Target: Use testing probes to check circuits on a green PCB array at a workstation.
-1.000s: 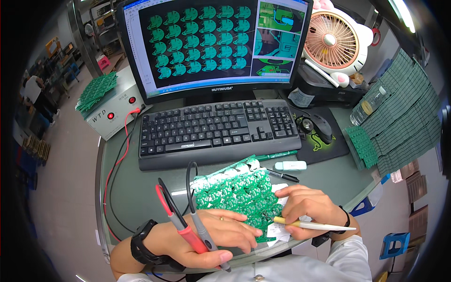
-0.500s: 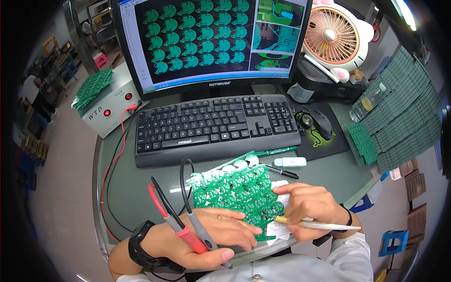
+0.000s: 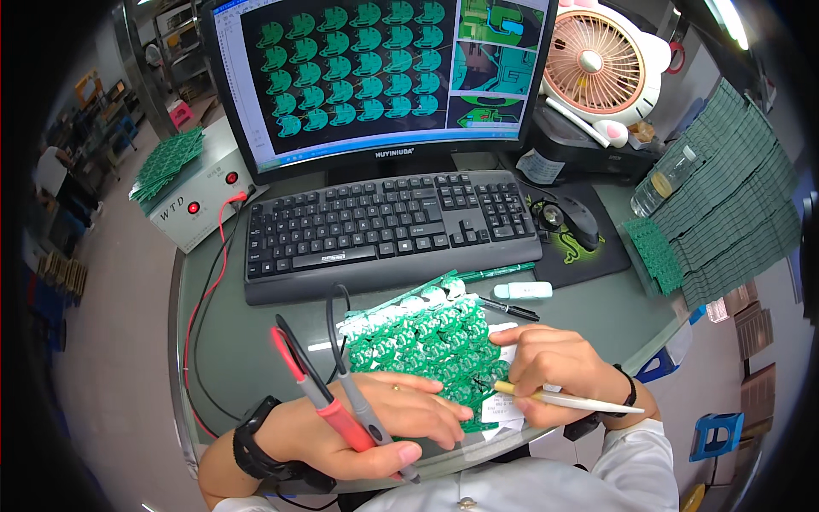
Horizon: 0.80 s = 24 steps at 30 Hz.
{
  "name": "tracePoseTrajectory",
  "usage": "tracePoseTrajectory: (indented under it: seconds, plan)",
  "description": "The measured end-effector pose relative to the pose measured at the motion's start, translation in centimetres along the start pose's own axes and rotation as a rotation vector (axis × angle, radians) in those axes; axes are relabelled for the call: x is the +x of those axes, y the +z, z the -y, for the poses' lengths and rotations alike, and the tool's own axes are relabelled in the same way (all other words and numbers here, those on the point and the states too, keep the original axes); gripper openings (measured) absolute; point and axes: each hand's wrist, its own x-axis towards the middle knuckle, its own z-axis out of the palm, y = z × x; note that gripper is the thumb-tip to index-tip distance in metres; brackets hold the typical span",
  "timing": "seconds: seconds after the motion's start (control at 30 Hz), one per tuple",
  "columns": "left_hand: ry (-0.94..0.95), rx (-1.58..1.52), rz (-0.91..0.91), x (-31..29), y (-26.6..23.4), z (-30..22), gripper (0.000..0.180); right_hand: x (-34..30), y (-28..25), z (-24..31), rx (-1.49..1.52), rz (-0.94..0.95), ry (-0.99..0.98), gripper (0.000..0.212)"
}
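Note:
A green panel of round circuit boards (image 3: 418,346) lies at the front of the desk. Flat across its near left part rests my left hand (image 3: 392,418), fingers stretched. Between its thumb and palm are a red test probe (image 3: 348,427) and a grey test probe (image 3: 365,411), both with cables rising from them. My right hand (image 3: 559,371) pinches a slim pen-like tool (image 3: 593,402) with a yellow front and white tapered handle; its tip points at the panel's right part. Under that hand, white paper slips (image 3: 503,410) stick out beside the panel.
Behind the panel stand a black keyboard (image 3: 388,230) and a monitor (image 3: 358,77). A mouse (image 3: 581,224), a pale green highlighter (image 3: 523,291) and a black pen (image 3: 512,309) lie to the right. A grey box (image 3: 200,205) is left; a fan (image 3: 593,64) and clear bottle (image 3: 661,192) stand right.
The whole view has shifted slightly. Both hands keep their grips over the panel, and the right hand's tool has moved only a little.

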Motion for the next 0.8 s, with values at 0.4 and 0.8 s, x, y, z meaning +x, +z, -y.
tracePoseTrajectory:
  seconds: [0.4,0.8]
  plan:
    - [0.148,-0.121,-0.053,-0.3,0.3,-0.2,0.036,6.6,-1.5,-6.8,0.061,-0.023,0.284,0.019]
    - [0.231,-0.371,-0.922,-0.3,1.9,-1.4,0.048,-4.7,-11.6,-6.2,0.481,-0.878,0.34,0.02]
